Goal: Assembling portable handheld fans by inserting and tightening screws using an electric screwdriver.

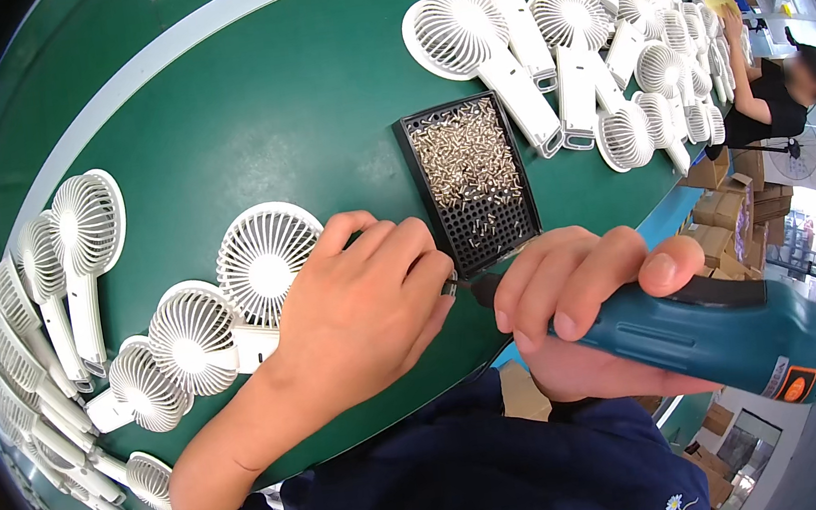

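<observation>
My right hand (597,319) is wrapped round a teal electric screwdriver (714,331), held sideways with its black nose pointing left. My left hand (363,305) is closed, its fingertips pinched together beside the screwdriver's tip. A small bit of metal shows at those fingertips, but what they hold is mostly hidden. Just beyond both hands lies a black tray (415,168) of small metal screws (465,153), heaped at its far end and scattered over the perforated near end. A white handheld fan (266,261) with a round grille lies partly behind my left hand.
More white fans (191,338) lie beside my left forearm, with a row of others (76,253) along the left edge. Many fans (495,44) are piled at the far right on the green table (264,140). A person (773,98) in black works beyond, near cardboard boxes (725,209).
</observation>
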